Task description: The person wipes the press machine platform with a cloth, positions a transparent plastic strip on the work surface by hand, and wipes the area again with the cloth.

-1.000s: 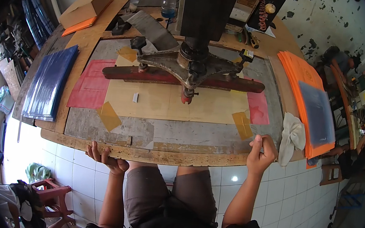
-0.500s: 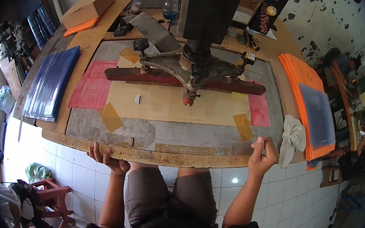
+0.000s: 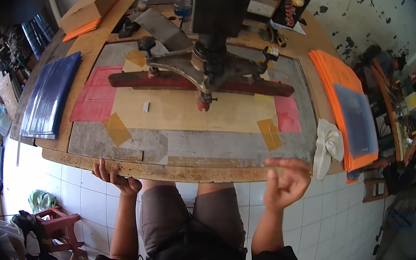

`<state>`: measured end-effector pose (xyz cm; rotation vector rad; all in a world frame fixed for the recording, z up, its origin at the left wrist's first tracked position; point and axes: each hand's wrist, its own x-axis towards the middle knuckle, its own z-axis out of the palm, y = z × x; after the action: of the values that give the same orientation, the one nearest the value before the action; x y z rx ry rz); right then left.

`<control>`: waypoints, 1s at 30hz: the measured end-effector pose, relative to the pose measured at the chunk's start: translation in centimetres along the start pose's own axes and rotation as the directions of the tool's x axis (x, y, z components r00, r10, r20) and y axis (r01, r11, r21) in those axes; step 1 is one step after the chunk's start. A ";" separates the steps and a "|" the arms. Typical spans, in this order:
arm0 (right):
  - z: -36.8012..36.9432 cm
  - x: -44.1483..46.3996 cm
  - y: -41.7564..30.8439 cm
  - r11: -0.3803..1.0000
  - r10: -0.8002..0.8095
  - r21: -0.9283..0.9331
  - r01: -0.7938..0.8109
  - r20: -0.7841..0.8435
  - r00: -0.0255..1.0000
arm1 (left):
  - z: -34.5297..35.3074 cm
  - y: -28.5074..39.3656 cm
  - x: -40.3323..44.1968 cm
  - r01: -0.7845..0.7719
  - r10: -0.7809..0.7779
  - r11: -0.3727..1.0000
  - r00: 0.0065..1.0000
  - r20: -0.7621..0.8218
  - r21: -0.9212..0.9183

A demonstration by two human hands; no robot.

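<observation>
Peeling wall (image 3: 363,24) behind the counter (image 3: 198,174). My left hand (image 3: 118,179) touches its front edge, grip unclear; right hand (image 3: 286,188) half-curled, seemingly empty. Press bar (image 3: 266,89) over taped sheet (image 3: 183,118); blue stack (image 3: 51,97) left, orange stack (image 3: 330,87) right, I can't tell what's finished.

Around the dark metal press head (image 3: 208,67), a cream rectangular sheet (image 3: 174,112) is lying at six o'clock, a glossy blue plastic stack (image 3: 50,94) at nearly nine, a brown cardboard box (image 3: 84,9) is sitting at ten, and a translucent plastic sheet (image 3: 353,121) is resting on a flat orange stack (image 3: 333,75) at three.
</observation>
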<state>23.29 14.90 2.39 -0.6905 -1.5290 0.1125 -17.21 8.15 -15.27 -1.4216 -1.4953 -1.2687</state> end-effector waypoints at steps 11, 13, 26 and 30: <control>2.0 -0.1 -5.3 0.955 -0.162 0.271 0.119 0.141 0.977 | -0.9 0.9 0.9 0.019 -0.018 1.000 0.998 0.059 -0.011; 1.9 -0.1 -5.5 0.956 -0.181 0.260 0.139 0.147 0.973 | -1.0 1.0 1.0 0.020 -0.020 1.000 0.998 0.062 0.002; 2.0 -0.6 -5.9 0.965 -0.181 0.220 0.144 0.162 0.970 | -0.9 0.8 0.7 0.018 -0.018 1.000 0.997 0.073 -0.003; 2.0 -0.3 -5.9 0.967 -0.186 0.206 0.147 0.185 0.965 | -0.8 0.9 0.7 0.020 -0.019 1.000 0.998 0.064 -0.004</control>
<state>19.31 10.66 4.71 -0.4038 -1.7403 0.2048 -16.58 7.50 -14.23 -1.4665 -1.5532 -1.2493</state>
